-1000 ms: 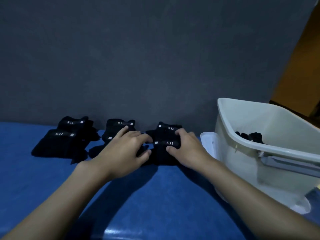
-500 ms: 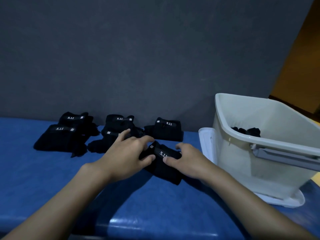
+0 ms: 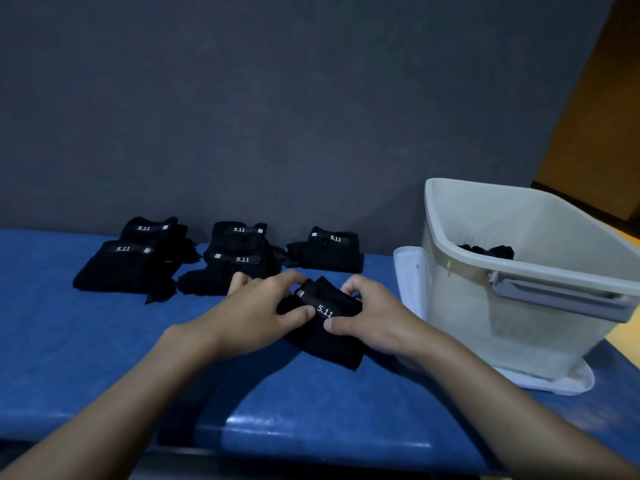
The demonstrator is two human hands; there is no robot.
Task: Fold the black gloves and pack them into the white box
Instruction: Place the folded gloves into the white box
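A black glove (image 3: pixel 325 327) with a white "5.11" strap lies on the blue table (image 3: pixel 104 358), turned at an angle. My left hand (image 3: pixel 256 313) grips its left side and my right hand (image 3: pixel 370 317) grips its right side, thumbs on top. The white box (image 3: pixel 519 282) stands to the right, tilted on its lid, with black gloves (image 3: pixel 488 252) inside. More black gloves lie along the wall: a pile at the left (image 3: pixel 128 261), a pile in the middle (image 3: pixel 235 261), and a single glove (image 3: pixel 325 251) behind my hands.
A dark grey wall (image 3: pixel 277 98) rises right behind the gloves. The white lid (image 3: pixel 408 282) sticks out under the box towards my right hand. The table's front edge (image 3: pixel 311 441) runs below my forearms. An orange surface (image 3: pixel 602 116) shows at the far right.
Both hands pulled one glove off the right pile towards me and turned it at an angle. One glove stayed by the wall.
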